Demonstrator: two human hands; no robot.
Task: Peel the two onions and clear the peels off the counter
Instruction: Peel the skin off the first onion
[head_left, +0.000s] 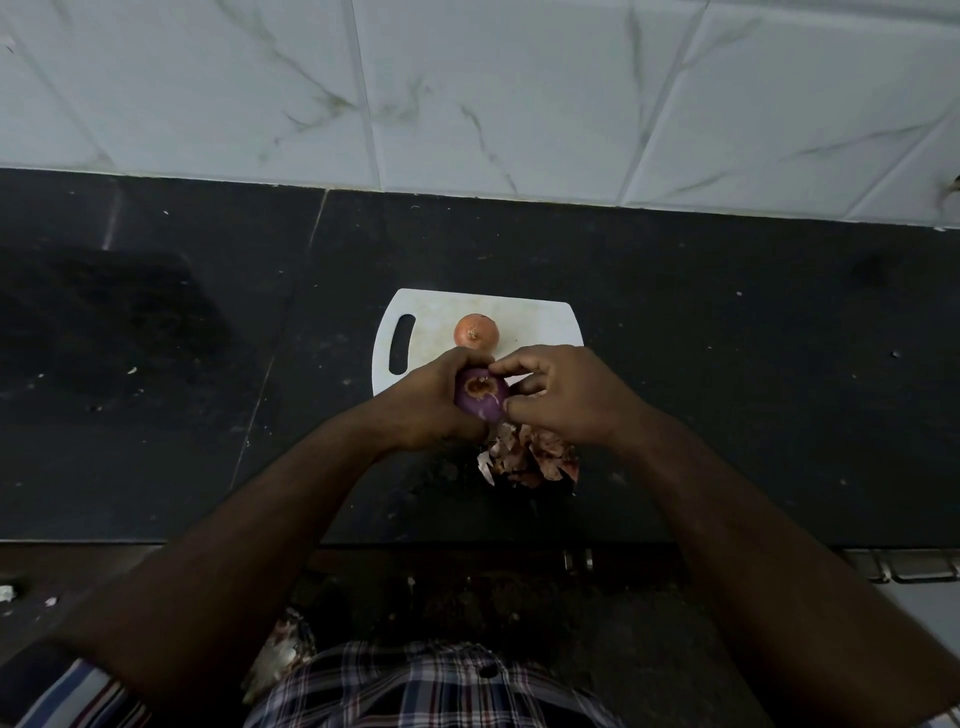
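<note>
Stands at a black counter (727, 389), both forearms reaching in over its near edge. Grips a purple onion (480, 396) in the left hand (426, 400), fingers curled round its left and far sides, one scarred end turned up toward the camera. Pinches at the same onion's right side with the right hand (566, 400), thumb and fingertips bunched against the skin; cannot tell whether a strip of peel sits between them. Holds the purple onion wedged between the two hands, over the near edge of a white board (530, 317); raised or resting, cannot tell. Has a brown onion (476, 330), unpeeled, on the board just beyond the hands and apart from them. Has a heap of peels (530, 454) on the counter under the right hand, just beside the board's near edge. Wears a plaid shirt (415, 686), seen at the bottom. Faces a wall (493, 93) of pale marbled tiles behind the counter.
</note>
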